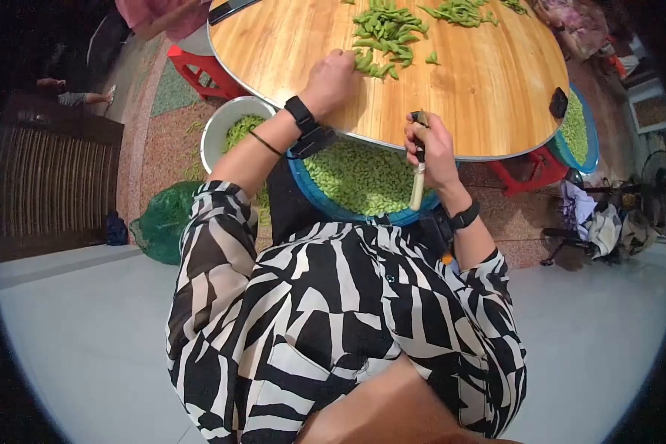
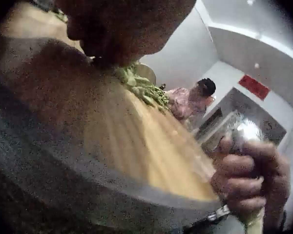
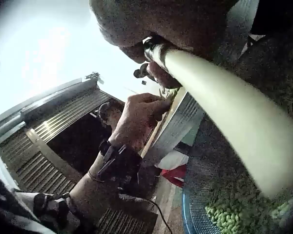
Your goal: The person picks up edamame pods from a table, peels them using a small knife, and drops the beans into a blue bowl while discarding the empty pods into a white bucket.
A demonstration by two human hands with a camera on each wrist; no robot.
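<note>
In the head view the left hand (image 1: 331, 80) rests on the round wooden table (image 1: 481, 89), fingers curled onto the near edge of the heap of green bean pods (image 1: 385, 33). The right hand (image 1: 433, 148) grips a pale-handled tool (image 1: 417, 189) upright at the table's near rim, probably so that pieces fall into the blue basin of shelled beans (image 1: 311, 194) beneath it. The left wrist view shows the pods (image 2: 141, 90) mid-table and the right hand (image 2: 249, 175) fisted round the tool at the rim. The right wrist view shows the tool's handle (image 3: 219, 102) slanting over the basin (image 3: 185, 214) and the left hand (image 3: 139, 117) with fingertips bunched.

Glossy wooden tabletop (image 1: 488, 81) with metal rim; blue plastic basin (image 1: 314, 196).
</note>
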